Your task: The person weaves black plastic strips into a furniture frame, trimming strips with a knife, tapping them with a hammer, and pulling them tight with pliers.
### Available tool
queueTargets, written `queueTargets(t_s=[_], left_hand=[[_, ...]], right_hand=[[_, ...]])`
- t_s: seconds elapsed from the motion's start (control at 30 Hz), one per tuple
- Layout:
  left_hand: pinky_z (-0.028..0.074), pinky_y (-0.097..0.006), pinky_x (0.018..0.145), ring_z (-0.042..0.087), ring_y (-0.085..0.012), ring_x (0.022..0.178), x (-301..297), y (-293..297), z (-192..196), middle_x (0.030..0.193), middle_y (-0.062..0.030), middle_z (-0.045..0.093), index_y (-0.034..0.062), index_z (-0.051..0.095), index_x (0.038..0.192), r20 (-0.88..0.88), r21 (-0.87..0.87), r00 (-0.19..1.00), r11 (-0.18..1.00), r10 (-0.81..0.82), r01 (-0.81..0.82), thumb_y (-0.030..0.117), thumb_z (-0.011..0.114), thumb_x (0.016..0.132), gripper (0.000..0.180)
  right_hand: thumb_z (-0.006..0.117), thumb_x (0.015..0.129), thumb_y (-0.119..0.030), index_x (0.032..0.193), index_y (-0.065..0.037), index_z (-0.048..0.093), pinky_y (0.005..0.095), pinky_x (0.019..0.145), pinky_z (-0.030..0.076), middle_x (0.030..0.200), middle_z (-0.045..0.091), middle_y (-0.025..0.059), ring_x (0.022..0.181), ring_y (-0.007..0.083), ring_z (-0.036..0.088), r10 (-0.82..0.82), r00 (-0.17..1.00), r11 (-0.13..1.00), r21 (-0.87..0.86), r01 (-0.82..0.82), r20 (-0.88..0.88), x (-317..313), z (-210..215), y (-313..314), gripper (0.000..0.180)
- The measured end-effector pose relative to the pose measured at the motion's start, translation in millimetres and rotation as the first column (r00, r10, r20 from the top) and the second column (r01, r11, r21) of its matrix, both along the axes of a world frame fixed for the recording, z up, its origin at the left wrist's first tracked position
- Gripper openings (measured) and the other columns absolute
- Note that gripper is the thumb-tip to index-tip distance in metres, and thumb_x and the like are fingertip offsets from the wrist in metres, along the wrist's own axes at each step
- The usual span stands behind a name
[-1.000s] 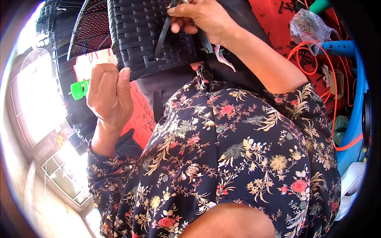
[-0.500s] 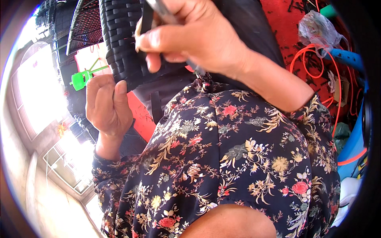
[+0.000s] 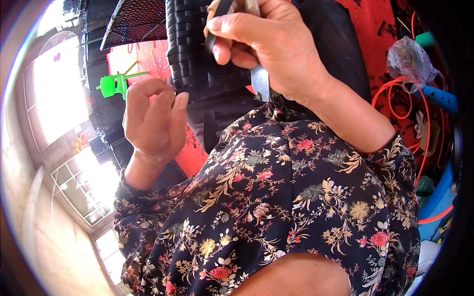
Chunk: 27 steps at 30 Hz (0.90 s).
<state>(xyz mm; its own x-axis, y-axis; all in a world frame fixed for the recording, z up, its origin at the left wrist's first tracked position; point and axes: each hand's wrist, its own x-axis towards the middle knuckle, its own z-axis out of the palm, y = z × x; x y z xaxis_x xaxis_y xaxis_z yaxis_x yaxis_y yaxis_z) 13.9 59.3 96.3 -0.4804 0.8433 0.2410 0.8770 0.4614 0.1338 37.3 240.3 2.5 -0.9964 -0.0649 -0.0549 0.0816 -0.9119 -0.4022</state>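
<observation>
Grasps with the right hand [image 3: 285, 49], at the far middle of the scene, a black flat strip [image 3: 223, 7], pinching it between thumb and fingers; carries in the same hand also a metal tool [image 3: 260, 84], with flat shiny blade coming out below the palm toward the near side. Curls the fingers of the left hand [image 3: 155, 118], with thumb beside them, just at the near left corner of a black woven piece [image 3: 183, 47]; cannot tell if touching this edge or gripping something small there. Has the woven piece at the far middle, partly covered by the right hand and going out of view at the far side. To the left of it, a bright green plastic object [image 3: 114, 85], and farther, a dark mesh panel [image 3: 139, 22]. To the right, a red floor [image 3: 377, 37] with dark scraps, and at the far right a clear plastic bag [image 3: 409, 59] near loops of orange tube [image 3: 411, 106]. Wears a dark flowered top [image 3: 276, 202], filling the near side.
</observation>
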Motion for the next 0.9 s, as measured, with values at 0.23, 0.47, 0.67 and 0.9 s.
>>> queueTargets(t_s=[0.23, 0.47, 0.67, 0.9], left_hand=[[0.04, -0.031, 0.051, 0.048, -0.0208, 0.055, -2, 16, 1, 0.067, -0.0108, 0.05, -0.0023, 0.051, 0.072, 0.226, -0.081, 0.961, 0.986, 0.161, -0.146, -0.006, 0.064, 0.076, 0.014], [0.035, -0.025, 0.055, 0.045, -0.0121, 0.059, -3, 13, -8, 0.065, -0.0056, 0.049, -0.0016, 0.048, 0.067, 0.561, 0.119, 0.804, 0.941, 0.199, -0.316, -0.004, 0.06, 0.082, 0.02], [0.034, -0.027, 0.053, 0.042, -0.0108, 0.057, -7, 25, -12, 0.063, -0.0041, 0.045, -0.0006, 0.047, 0.067, 0.633, 0.008, 0.73, 0.94, 0.258, -0.34, 0.002, 0.057, 0.085, 0.021], [0.034, -0.031, 0.05, 0.042, -0.0196, 0.051, -10, 35, -14, 0.062, -0.0081, 0.041, -0.0004, 0.048, 0.066, 0.532, 0.015, 0.835, 0.984, 0.141, -0.175, 0.004, 0.058, 0.084, 0.021]], right_hand=[[0.058, 0.087, -0.009, 0.086, -0.007, 0.057, 0.0182, 0.04, 0.028, 0.063, 0.059, 0.0041, 0.045, 0.0047, 0.042, 0.022, 1.0, 0.996, 0.085, -0.023, 0.017, 1, -4, 8, 0.002], [0.058, 0.088, -0.012, 0.087, -0.007, 0.057, 0.0183, 0.041, 0.028, 0.064, 0.059, 0.0044, 0.045, 0.0052, 0.042, 0.007, 0.999, 0.99, 0.141, -0.013, 0.039, 0, -9, 7, 0.006], [0.059, 0.088, -0.008, 0.09, -0.006, 0.058, 0.0167, 0.042, 0.029, 0.066, 0.059, 0.0026, 0.049, 0.0025, 0.044, 0.092, 0.995, 0.971, 0.224, -0.08, -0.047, 0, -19, 17, 0.003], [0.061, 0.088, -0.006, 0.094, -0.005, 0.059, 0.0156, 0.044, 0.029, 0.07, 0.058, 0.0008, 0.052, 0.0013, 0.046, 0.287, 0.954, 0.919, 0.306, -0.248, -0.088, 2, -22, 27, 0.006]])
